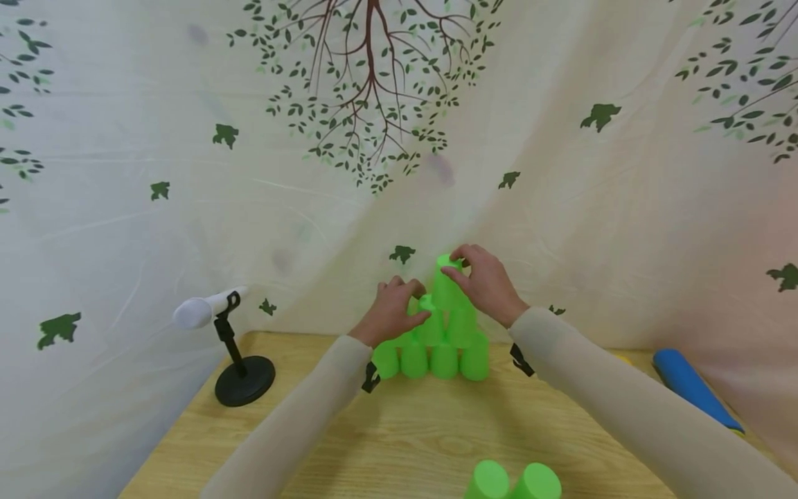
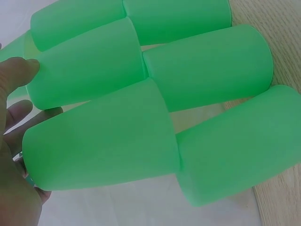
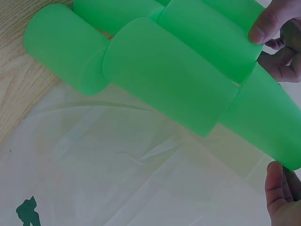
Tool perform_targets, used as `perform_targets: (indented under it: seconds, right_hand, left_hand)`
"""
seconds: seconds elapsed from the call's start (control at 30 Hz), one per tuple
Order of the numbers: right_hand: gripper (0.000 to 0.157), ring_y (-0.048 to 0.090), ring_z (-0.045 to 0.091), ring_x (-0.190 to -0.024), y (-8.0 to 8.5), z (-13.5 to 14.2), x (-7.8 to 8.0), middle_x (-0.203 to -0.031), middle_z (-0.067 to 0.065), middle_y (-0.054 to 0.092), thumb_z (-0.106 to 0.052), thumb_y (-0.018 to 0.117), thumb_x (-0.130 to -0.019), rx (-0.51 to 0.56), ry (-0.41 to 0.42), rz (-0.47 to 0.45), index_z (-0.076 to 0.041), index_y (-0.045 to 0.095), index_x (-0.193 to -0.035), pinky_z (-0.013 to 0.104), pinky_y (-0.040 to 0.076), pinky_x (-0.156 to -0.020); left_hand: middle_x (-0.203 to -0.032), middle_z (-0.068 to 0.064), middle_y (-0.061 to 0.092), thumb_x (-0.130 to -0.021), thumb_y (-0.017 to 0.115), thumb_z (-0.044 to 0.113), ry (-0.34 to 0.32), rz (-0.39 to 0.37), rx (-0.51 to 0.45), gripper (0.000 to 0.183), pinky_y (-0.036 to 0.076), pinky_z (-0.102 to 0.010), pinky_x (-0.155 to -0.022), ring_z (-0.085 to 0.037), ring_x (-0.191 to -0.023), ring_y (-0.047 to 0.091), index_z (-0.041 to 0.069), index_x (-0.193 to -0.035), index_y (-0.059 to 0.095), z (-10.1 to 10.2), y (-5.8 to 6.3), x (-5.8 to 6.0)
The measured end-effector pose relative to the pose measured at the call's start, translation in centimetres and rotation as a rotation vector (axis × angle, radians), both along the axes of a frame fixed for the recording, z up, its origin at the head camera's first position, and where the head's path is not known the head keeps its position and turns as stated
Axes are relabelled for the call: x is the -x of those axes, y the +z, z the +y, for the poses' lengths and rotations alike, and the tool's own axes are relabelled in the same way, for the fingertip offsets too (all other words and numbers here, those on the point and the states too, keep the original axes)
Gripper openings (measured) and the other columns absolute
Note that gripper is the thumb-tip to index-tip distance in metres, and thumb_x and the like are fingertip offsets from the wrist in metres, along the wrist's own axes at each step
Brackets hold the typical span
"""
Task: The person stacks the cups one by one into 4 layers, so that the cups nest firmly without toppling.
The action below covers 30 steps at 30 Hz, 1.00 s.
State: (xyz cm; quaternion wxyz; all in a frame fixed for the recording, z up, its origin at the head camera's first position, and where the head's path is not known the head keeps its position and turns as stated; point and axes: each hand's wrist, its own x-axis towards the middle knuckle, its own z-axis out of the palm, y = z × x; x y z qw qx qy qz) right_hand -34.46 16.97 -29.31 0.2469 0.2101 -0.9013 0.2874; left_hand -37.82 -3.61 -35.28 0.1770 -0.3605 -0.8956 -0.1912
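Observation:
Upside-down green cups are stacked as a pyramid at the table's back, with several in the bottom row [image 1: 444, 362]. My right hand [image 1: 489, 284] holds the highest cup [image 1: 445, 291] near its upturned base, thumb in front and fingers behind. This cup [image 3: 265, 117] bridges two cups of the second row. My left hand [image 1: 393, 312] is at the second row, thumb and index finger around the top of the middle cup [image 2: 89, 66]. Beside that hand stands the row's left cup [image 2: 99, 139], mostly hidden by the hand in the head view.
Two more green cups, one a near cup [image 1: 489, 479] and one beside it [image 1: 537, 482], stand at the front of the wooden table [image 1: 399, 436]. A white microphone-like object on a black stand [image 1: 244, 381] is at left. A blue object [image 1: 692, 388] lies at right. A leaf-patterned cloth [image 1: 324, 229] hangs behind.

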Motion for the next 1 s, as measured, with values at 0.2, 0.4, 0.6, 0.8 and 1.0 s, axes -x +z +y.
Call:
perform_targets:
  seconds: [0.2, 0.4, 0.6, 0.8, 1.0]
  right_hand:
    - [0.031, 0.057, 0.029, -0.096, 0.0, -0.3, 0.1, -0.107, 0.010, 0.057, -0.030, 0.063, -0.092, 0.002, 0.000, -0.008, -0.005, 0.057, -0.107, 0.041, 0.047, -0.080]
    - [0.037, 0.055, 0.030, -0.100, 0.1, -0.2, -0.2, -0.113, 0.010, 0.056, -0.033, 0.063, -0.091, -0.005, -0.006, -0.040, -0.005, 0.055, -0.113, 0.043, 0.046, -0.083]
    - [0.040, 0.055, 0.030, -0.102, 0.4, 0.3, -0.8, -0.117, 0.012, 0.056, -0.034, 0.064, -0.091, -0.013, -0.007, -0.027, -0.004, 0.054, -0.116, 0.044, 0.047, -0.082]
    - [0.045, 0.055, 0.032, -0.101, 0.3, 2.0, -2.0, -0.118, 0.016, 0.054, -0.037, 0.061, -0.092, -0.028, 0.002, -0.007, -0.003, 0.052, -0.120, 0.045, 0.047, -0.081]
    - [0.046, 0.053, 0.027, -0.101, -0.4, 3.9, -3.8, -0.115, 0.012, 0.054, -0.037, 0.061, -0.092, -0.077, 0.004, 0.032, -0.003, 0.052, -0.121, 0.043, 0.047, -0.079]
  left_hand:
    - [-0.105, 0.002, 0.061, -0.087, 0.068, 0.035, 0.012, -0.002, 0.010, 0.037, 0.026, -0.037, -0.081, -0.016, -0.091, 0.043, 0.012, -0.113, 0.056, -0.1, 0.0, 0.0]
    - [-0.108, 0.001, 0.059, -0.086, 0.069, 0.036, 0.010, -0.012, -0.004, 0.040, 0.027, -0.038, -0.081, -0.017, -0.094, 0.042, 0.011, -0.114, 0.057, -0.4, 0.1, -0.1]
    - [-0.111, -0.002, 0.059, -0.084, 0.071, 0.035, 0.023, 0.025, -0.020, 0.044, 0.027, -0.040, -0.083, -0.020, -0.102, 0.042, 0.008, -0.116, 0.057, -1.3, 0.4, -0.4]
    - [-0.112, -0.005, 0.060, -0.082, 0.073, 0.031, -0.010, 0.105, -0.071, 0.044, 0.026, -0.042, -0.084, -0.021, -0.103, 0.042, 0.006, -0.114, 0.057, -2.6, 1.2, -1.4]
    - [-0.109, -0.004, 0.061, -0.080, 0.076, 0.028, -0.056, 0.165, -0.097, 0.041, 0.026, -0.042, -0.082, -0.020, -0.100, 0.042, 0.006, -0.110, 0.059, -3.9, 1.5, -3.6]
